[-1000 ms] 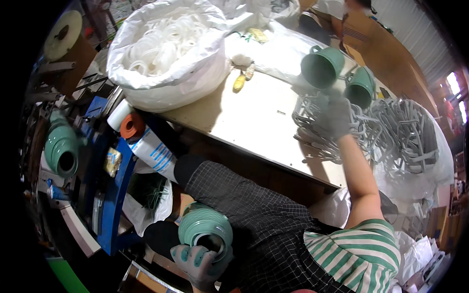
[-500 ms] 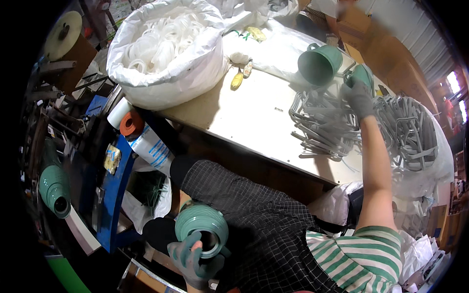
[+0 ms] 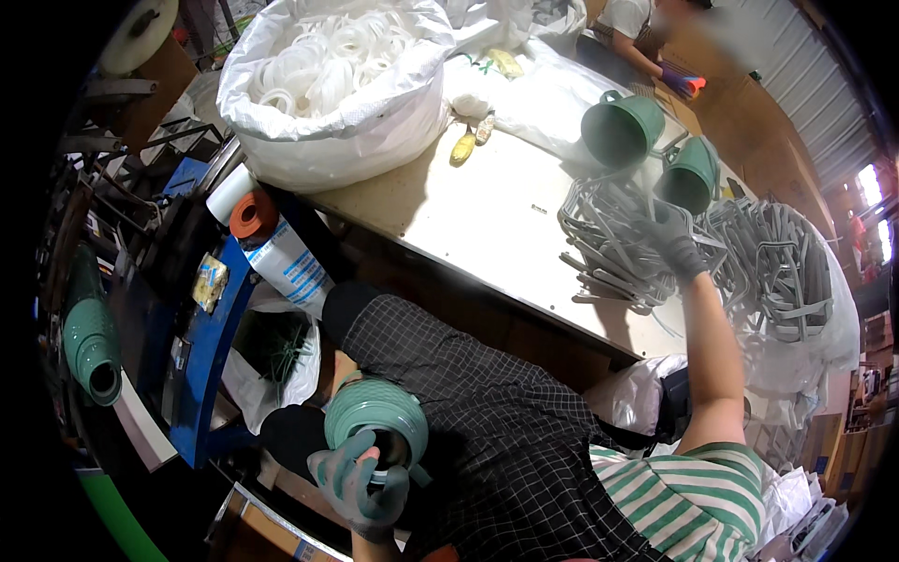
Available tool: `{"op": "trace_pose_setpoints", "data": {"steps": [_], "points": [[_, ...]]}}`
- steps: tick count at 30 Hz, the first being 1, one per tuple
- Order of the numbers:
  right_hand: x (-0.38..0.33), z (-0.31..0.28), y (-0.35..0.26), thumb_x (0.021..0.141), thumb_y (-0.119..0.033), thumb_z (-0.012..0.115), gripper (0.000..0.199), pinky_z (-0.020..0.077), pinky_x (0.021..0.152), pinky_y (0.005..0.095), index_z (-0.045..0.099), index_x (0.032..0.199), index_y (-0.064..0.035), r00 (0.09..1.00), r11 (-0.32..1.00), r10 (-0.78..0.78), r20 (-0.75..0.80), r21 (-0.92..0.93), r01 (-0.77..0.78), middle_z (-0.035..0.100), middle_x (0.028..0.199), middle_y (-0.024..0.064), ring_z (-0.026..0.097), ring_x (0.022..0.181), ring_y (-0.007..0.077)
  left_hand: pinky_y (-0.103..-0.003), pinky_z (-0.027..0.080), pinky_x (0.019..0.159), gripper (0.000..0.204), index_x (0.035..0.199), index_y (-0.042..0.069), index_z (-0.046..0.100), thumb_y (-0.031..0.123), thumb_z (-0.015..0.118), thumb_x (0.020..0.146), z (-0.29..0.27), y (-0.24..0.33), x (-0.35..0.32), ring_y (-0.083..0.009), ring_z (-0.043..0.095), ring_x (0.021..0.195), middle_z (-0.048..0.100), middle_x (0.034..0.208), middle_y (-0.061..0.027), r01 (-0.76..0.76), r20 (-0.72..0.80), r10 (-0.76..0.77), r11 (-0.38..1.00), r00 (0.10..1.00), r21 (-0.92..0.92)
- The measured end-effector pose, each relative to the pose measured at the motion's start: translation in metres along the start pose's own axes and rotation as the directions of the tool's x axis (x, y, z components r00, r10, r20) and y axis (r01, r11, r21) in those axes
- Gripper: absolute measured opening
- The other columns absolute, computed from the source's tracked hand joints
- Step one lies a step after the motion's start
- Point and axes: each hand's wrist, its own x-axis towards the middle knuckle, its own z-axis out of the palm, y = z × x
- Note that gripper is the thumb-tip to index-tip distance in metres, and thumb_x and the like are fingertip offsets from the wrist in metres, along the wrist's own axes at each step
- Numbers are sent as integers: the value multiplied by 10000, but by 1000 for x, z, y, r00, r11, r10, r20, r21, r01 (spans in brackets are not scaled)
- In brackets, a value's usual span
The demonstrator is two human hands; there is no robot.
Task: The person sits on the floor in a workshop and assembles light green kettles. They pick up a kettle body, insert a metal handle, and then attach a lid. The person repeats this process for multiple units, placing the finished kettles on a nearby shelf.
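On my lap rests a round, ribbed green plastic vessel (image 3: 375, 408) with a dark round opening. My left hand (image 3: 360, 485), in a grey-green glove with a bare fingertip showing, curls around its rim. My right hand (image 3: 676, 245), in a grey glove, reaches over the table onto a heap of grey bent plastic handles (image 3: 609, 245); its fingers blend into the heap, so their grip is hidden. Just beyond that hand lies a green plastic cup-shaped container (image 3: 691, 176), and a larger green container with a side loop (image 3: 622, 131) lies to its left.
White rings fill a big white sack (image 3: 332, 155) on the table (image 3: 487, 220). More grey handles (image 3: 782, 262) lie at right. An orange roll (image 3: 253, 217) and a blue frame (image 3: 211, 356) are at left, beside another green vessel (image 3: 92, 351). A co-worker (image 3: 627, 37) is behind.
My right hand has left the green container at the back right and come nearer, onto the grey handles. My left hand still holds the vessel. The co-worker's gloved hand has come into view.
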Motion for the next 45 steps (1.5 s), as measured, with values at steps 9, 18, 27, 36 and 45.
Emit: {"op": "trace_pose_setpoints", "data": {"steps": [9,18,27,36,45], "points": [[-13,15,-163,944,-142,724,332,597,801,374,706,1259,-37,846,925,-351,-401,-7,380,766,979,143,745,867,239,-431,443,1119,674,1568,15,381,304,615,1006,-5,-18,-26,-296,548,1307,507,1472,-167,340,-171,-446,835,878,-432],[-96,150,-315,864,-198,828,391,520,610,379,740,1228,-89,268,156,-959,-92,620,769,693,816,60,678,685,246,-479,384,1177,818,1557,2,399,254,769,872,-20,-35,55,-386,490,1418,476,1544,-219,274,-359,-188,940,914,205],[-144,204,-326,791,-338,859,885,452,1127,453,477,1530,-36,309,228,-946,97,877,423,567,1421,220,570,1310,357,-265,351,581,445,1124,9,638,393,414,1131,-5,-58,-67,-103,439,642,501,761,34,716,-416,-694,686,588,-132],[-167,223,-327,787,-382,882,695,433,1134,546,647,1357,-60,154,154,-984,93,881,448,649,1342,172,606,1300,367,-240,435,626,295,1234,33,568,279,446,1128,-22,-78,-37,-96,546,749,567,929,13,654,-630,-570,746,528,-126],[-155,232,-269,620,-597,984,1124,493,1076,578,513,1466,-24,439,223,-893,98,944,243,642,1280,244,620,1246,416,-276,539,651,210,1170,63,659,222,660,1033,44,-75,13,-142,653,758,667,921,-30,-179,240,-778,-410,581,-895]]}}
